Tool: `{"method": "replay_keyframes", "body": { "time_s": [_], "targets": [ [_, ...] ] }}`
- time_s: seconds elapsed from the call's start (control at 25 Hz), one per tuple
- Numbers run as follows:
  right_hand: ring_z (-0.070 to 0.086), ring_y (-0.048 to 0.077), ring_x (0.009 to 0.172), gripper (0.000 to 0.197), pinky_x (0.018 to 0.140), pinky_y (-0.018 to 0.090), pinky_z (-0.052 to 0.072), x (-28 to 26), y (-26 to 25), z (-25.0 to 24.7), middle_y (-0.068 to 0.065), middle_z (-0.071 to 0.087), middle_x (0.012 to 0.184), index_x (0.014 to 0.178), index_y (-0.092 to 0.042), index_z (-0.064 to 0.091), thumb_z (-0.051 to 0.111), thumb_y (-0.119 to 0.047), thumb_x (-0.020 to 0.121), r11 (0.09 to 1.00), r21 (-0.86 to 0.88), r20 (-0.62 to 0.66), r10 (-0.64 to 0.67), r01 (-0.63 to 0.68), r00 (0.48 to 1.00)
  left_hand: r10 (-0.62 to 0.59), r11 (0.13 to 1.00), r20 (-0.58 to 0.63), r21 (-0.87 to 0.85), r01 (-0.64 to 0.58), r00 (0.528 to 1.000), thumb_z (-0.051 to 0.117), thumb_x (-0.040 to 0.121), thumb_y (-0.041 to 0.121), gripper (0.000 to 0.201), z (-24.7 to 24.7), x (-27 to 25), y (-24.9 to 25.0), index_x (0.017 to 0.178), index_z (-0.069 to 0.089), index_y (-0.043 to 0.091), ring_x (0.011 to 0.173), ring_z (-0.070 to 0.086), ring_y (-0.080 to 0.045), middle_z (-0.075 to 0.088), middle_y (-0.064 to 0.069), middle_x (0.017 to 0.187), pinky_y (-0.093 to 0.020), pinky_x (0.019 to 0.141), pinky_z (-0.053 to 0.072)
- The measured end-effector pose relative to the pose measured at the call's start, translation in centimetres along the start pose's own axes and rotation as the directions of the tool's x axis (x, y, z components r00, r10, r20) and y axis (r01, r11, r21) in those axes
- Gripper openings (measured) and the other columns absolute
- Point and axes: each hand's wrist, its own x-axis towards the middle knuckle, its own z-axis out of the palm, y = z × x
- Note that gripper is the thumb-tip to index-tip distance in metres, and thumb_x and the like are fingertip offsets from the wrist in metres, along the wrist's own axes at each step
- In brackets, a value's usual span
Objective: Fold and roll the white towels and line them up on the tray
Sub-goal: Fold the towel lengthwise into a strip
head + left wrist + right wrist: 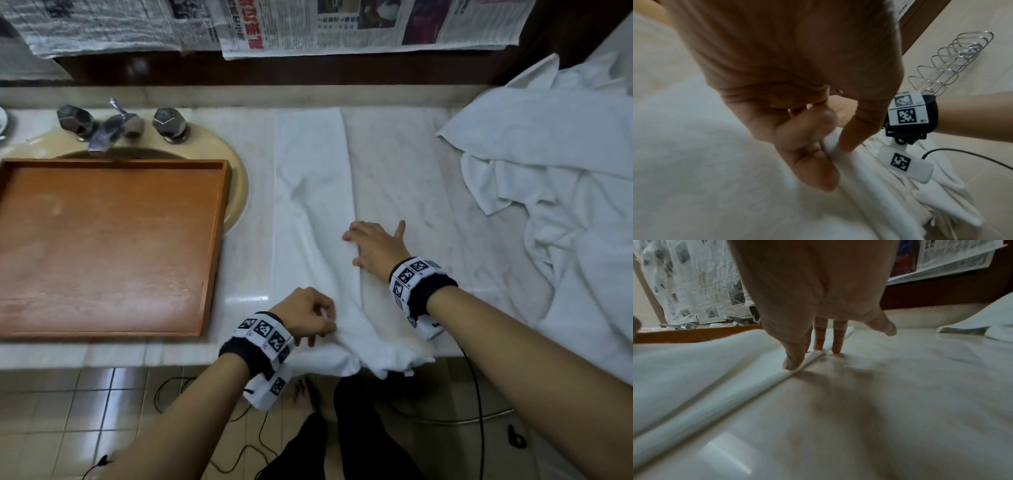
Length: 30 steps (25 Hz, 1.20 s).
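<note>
We count one wooden tray [113,246], lying across the basin [236,171] at the left of the counter [411,164], and nothing lies in it. One white towel [308,178] is spread lengthwise on the counter just right of the tray, folded into a long strip whose near end spills over the counter's front edge. A heap of further white towels [555,171] sits well apart at the right; how many are in it we cannot tell. Behind the basin stands one faucet [113,126] with two handles. Newspaper sheets [342,27] hang on the wall behind.

Our left hand [308,317] is near the front edge, fingers curled, pinching a fold of the towel's near end between thumb [859,129] and fingers [813,162]. Our right hand [376,246] lies flat farther up, palm down, fingers [819,340] straight and spread, pressing along the towel's right edge where it meets the bare counter; it grasps nothing, and its thumb points out to the right. Both wrists carry one band of black-and-white markers each.
</note>
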Motion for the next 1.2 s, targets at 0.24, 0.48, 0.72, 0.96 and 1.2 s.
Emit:
{"method": "replay_keyframes", "body": {
  "time_s": [0.24,0.48,0.72,0.96,1.2],
  "targets": [
    [-0.011,0.021,0.148,0.105,0.102,0.078,-0.005,-1.4,-0.3,1.5,-0.011,-0.012,0.160,0.153,-0.028,0.003,0.067,-0.054,0.074,0.997,-0.080,0.181,0.018,-0.003,0.983,-0.044,0.990,0.043,-0.133,0.049,0.998,0.062,0.080,0.016,0.014,2.4,-1.1,0.3,0.090,0.072,0.013,0.051,0.065,-0.022,0.073,-0.007,0.075,-0.021,0.041,0.043],
    [-0.018,0.018,0.147,0.112,0.102,0.079,-0.003,-2.5,-0.2,2.0,-0.014,-0.022,0.158,0.153,-0.031,-0.007,0.068,-0.060,0.076,0.998,-0.060,0.195,0.026,-0.014,0.980,-0.147,0.986,0.003,-0.082,0.147,0.989,0.067,0.078,0.025,0.020,2.3,-2.2,-2.0,0.072,0.076,0.007,0.050,0.060,-0.017,0.071,-0.015,0.071,-0.013,0.037,0.036],
    [-0.020,0.017,0.146,0.111,0.103,0.078,-0.001,-2.5,0.0,2.2,-0.014,-0.024,0.158,0.153,-0.031,-0.008,0.069,-0.058,0.077,0.999,-0.035,0.207,0.036,-0.029,0.978,-0.196,0.970,-0.087,-0.162,0.181,0.977,0.078,0.075,0.029,0.025,2.9,-3.8,-4.8,0.068,0.076,0.004,0.045,0.053,-0.016,0.061,-0.005,0.049,-0.016,0.037,0.033],
    [-0.021,0.018,0.146,0.110,0.104,0.077,0.002,-2.3,-0.2,2.5,-0.013,-0.025,0.158,0.153,-0.030,-0.006,0.071,-0.053,0.078,0.999,-0.007,0.217,0.033,-0.032,0.976,-0.209,0.969,-0.167,-0.169,0.181,0.964,0.076,0.078,0.027,0.029,3.0,-5.0,-6.2,0.059,0.073,0.006,0.037,0.047,-0.009,0.059,-0.002,0.045,-0.016,0.038,0.033],
    [0.019,0.026,0.145,0.073,0.111,0.056,0.026,-5.3,-1.9,3.5,0.006,0.014,0.159,0.150,-0.016,0.024,0.061,-0.035,0.090,0.962,0.179,0.056,0.201,-0.208,0.978,-0.188,0.972,-0.352,-0.199,0.123,0.917,0.086,0.065,0.017,0.036,4.0,-5.3,-7.1,0.066,0.051,0.012,0.048,0.058,-0.012,0.058,-0.001,0.057,-0.025,0.047,0.047]
  ]
}}
